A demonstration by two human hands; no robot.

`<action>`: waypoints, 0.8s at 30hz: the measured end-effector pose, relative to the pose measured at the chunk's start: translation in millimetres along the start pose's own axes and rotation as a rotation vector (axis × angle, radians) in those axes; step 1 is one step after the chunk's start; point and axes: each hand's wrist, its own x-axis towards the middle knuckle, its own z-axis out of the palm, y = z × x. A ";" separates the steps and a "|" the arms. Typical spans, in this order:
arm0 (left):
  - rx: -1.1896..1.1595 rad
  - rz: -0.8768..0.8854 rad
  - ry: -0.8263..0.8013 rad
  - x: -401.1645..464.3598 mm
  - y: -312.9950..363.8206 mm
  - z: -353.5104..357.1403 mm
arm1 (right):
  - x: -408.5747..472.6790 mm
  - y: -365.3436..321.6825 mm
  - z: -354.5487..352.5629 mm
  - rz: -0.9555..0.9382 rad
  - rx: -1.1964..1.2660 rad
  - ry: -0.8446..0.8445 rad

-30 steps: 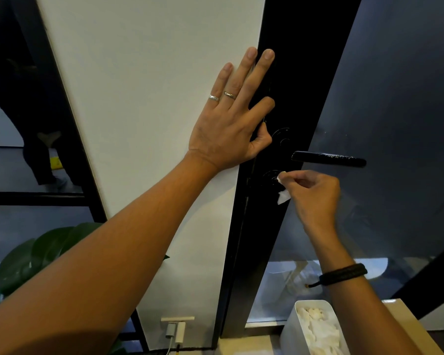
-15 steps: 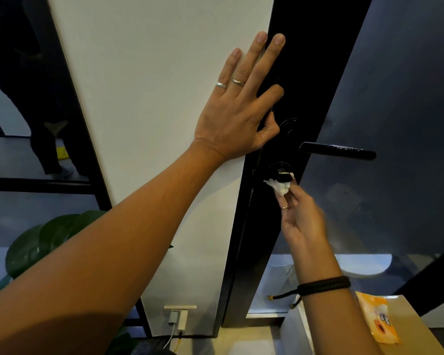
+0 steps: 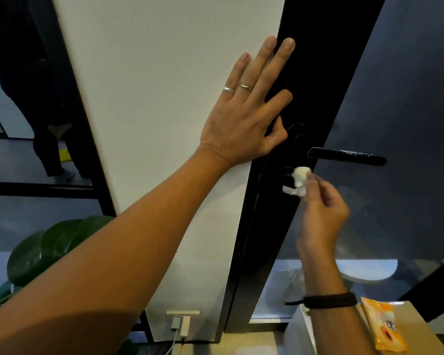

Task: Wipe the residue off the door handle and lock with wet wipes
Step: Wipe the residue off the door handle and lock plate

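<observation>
1. Fingers of the left hand [image 3: 244,124] lay straight and spread, flat against the white wall panel [image 3: 164,98] and the black door frame [image 3: 315,73], holding nothing.
2. Right hand [image 3: 321,213] pinched a crumpled wet wipe [image 3: 299,181] against the round lock [image 3: 282,175], just below the door handle [image 3: 346,156].
3. An orange wipes packet [image 3: 385,329] lay on a box at lower right.
</observation>
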 end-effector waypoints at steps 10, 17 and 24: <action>-0.013 -0.014 -0.006 1.7 -1.2 -1.0 | 37.2 -6.7 -13.8 -0.304 -0.370 -0.157; -0.007 -0.005 -0.029 0.5 -1.4 -0.8 | 27.4 -11.5 13.2 -0.492 -0.532 -0.251; -0.003 0.003 -0.018 -0.1 -0.8 -1.1 | 8.7 -12.3 21.1 -0.658 -0.828 -0.221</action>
